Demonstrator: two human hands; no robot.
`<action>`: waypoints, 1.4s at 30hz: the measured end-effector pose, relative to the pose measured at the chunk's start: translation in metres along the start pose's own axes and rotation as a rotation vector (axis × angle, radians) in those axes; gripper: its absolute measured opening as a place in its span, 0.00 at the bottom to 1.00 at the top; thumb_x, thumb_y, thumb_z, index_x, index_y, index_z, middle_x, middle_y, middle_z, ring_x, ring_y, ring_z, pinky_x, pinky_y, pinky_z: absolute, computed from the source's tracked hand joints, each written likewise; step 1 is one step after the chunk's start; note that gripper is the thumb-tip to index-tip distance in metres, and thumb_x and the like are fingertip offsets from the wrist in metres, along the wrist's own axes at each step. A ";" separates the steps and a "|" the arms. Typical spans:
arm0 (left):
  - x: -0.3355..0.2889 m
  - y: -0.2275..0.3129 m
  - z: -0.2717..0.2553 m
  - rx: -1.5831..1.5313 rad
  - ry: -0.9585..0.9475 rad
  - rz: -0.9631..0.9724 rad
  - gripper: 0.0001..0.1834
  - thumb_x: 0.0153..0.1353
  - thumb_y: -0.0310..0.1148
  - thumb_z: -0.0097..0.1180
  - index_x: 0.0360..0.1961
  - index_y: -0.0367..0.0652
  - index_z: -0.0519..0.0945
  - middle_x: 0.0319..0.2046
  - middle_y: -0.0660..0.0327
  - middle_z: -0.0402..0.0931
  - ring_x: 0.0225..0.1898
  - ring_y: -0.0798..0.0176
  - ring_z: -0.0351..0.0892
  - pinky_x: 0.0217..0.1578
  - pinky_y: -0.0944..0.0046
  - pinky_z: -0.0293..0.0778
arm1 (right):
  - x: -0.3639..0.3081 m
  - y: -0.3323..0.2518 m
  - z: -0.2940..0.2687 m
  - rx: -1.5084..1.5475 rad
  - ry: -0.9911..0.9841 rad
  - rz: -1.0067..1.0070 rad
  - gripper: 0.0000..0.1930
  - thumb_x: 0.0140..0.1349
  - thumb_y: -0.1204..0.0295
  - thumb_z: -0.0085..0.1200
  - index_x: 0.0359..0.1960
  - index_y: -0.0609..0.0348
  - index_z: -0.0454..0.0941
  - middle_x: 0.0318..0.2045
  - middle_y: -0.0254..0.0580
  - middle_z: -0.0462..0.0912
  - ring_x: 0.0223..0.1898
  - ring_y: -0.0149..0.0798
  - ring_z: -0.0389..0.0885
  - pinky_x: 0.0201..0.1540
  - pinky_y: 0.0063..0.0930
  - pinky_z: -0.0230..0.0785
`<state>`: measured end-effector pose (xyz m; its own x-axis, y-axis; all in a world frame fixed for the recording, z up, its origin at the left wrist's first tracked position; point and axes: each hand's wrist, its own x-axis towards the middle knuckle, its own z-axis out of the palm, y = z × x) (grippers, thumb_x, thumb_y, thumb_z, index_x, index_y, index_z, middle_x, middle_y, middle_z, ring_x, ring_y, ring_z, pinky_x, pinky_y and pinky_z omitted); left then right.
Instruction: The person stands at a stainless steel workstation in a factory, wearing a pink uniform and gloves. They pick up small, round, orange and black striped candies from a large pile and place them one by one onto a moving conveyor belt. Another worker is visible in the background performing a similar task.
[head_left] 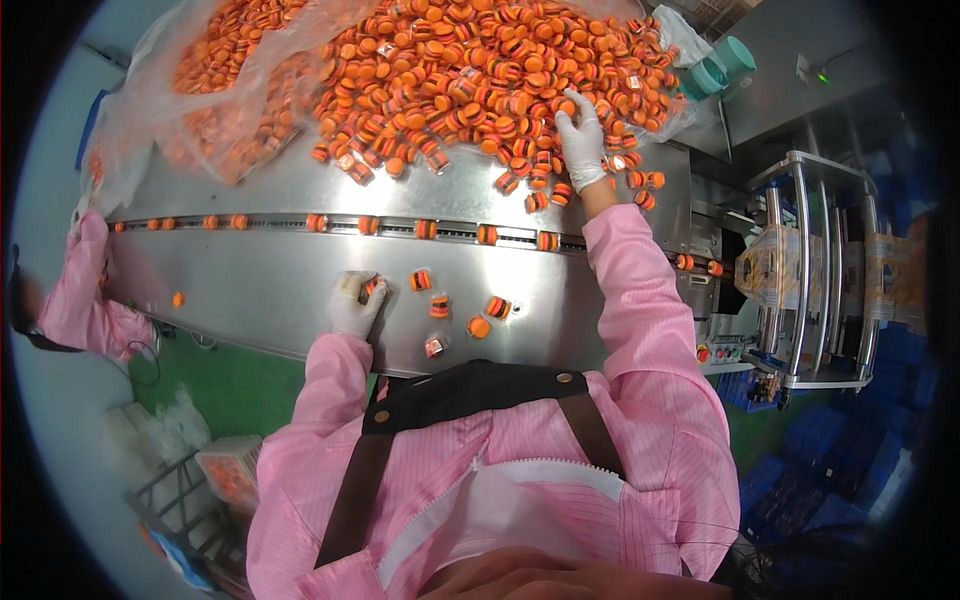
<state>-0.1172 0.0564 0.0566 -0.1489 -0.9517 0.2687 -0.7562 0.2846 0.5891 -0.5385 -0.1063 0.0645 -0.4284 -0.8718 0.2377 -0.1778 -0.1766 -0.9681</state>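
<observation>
My left hand, in a white glove, is closed round a small orange, burger-shaped candy above the near part of the steel table. Just right of it lie several loose candies, striped orange, black and red, and one small piece in a clear wrapper. Farther off, my gloved right hand is at the near right edge of a big heap of the same candies. Its thumb and fingers look apart, and nothing shows between them. A row of single candies sits in the narrow conveyor channel between my hands.
A machine with metal rollers and printed film stands at the channel's right end. Clear plastic sheeting drapes the far left. Teal cups stand behind the heap. Another person's pink sleeve is at the left, near a lone candy.
</observation>
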 end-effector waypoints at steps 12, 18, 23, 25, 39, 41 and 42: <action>0.000 -0.001 0.004 -0.073 -0.132 0.146 0.18 0.51 0.37 0.67 0.43 0.43 0.79 0.38 0.54 0.79 0.38 0.53 0.80 0.40 0.58 0.76 | -0.121 -0.074 -0.019 0.366 -0.184 0.242 0.15 0.64 0.80 0.42 0.53 0.63 0.70 0.48 0.41 0.74 0.47 0.34 0.77 0.53 0.26 0.69; 0.063 -0.022 -0.008 -0.131 -0.004 -0.293 0.13 0.57 0.36 0.63 0.41 0.43 0.80 0.33 0.52 0.81 0.35 0.55 0.82 0.39 0.61 0.76 | -0.226 -0.055 -0.032 0.261 -0.301 0.154 0.12 0.63 0.84 0.48 0.47 0.63 0.72 0.46 0.39 0.73 0.44 0.30 0.74 0.51 0.24 0.67; 0.110 -0.036 0.003 0.004 -0.235 -0.151 0.09 0.60 0.33 0.58 0.39 0.42 0.81 0.35 0.52 0.82 0.40 0.56 0.81 0.45 0.59 0.73 | -0.263 -0.033 -0.034 0.212 -0.311 0.140 0.13 0.60 0.87 0.48 0.46 0.65 0.72 0.44 0.41 0.73 0.44 0.32 0.76 0.49 0.26 0.70; 0.119 -0.021 0.006 -0.023 -0.381 -0.298 0.09 0.59 0.33 0.58 0.38 0.42 0.81 0.34 0.53 0.81 0.40 0.53 0.81 0.44 0.58 0.73 | -0.266 -0.030 -0.033 0.157 -0.315 0.114 0.13 0.59 0.87 0.48 0.46 0.65 0.73 0.44 0.42 0.74 0.43 0.33 0.76 0.47 0.26 0.72; 0.207 -0.010 0.014 0.389 -0.672 0.207 0.23 0.45 0.37 0.72 0.39 0.42 0.74 0.36 0.55 0.75 0.41 0.52 0.78 0.41 0.56 0.72 | -0.256 -0.055 -0.032 -0.224 -0.384 -0.145 0.12 0.57 0.83 0.50 0.43 0.63 0.75 0.43 0.49 0.78 0.40 0.40 0.81 0.38 0.29 0.78; 0.218 -0.014 0.014 0.363 -0.792 0.164 0.24 0.43 0.37 0.73 0.39 0.42 0.74 0.34 0.55 0.76 0.39 0.54 0.78 0.41 0.57 0.72 | -0.256 -0.054 -0.031 -0.211 -0.398 -0.108 0.11 0.57 0.83 0.50 0.43 0.62 0.75 0.43 0.49 0.78 0.40 0.41 0.81 0.38 0.28 0.78; 0.222 -0.015 0.013 0.350 -0.851 0.141 0.25 0.43 0.37 0.74 0.39 0.42 0.74 0.33 0.55 0.76 0.37 0.55 0.78 0.41 0.58 0.72 | -0.256 -0.055 -0.031 -0.220 -0.387 -0.117 0.12 0.56 0.83 0.50 0.42 0.62 0.75 0.43 0.49 0.78 0.40 0.42 0.81 0.38 0.29 0.77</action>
<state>-0.1478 -0.1609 0.0975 -0.5663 -0.7147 -0.4105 -0.8241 0.4849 0.2926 -0.4467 0.1405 0.0598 -0.0391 -0.9656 0.2571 -0.4071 -0.2196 -0.8866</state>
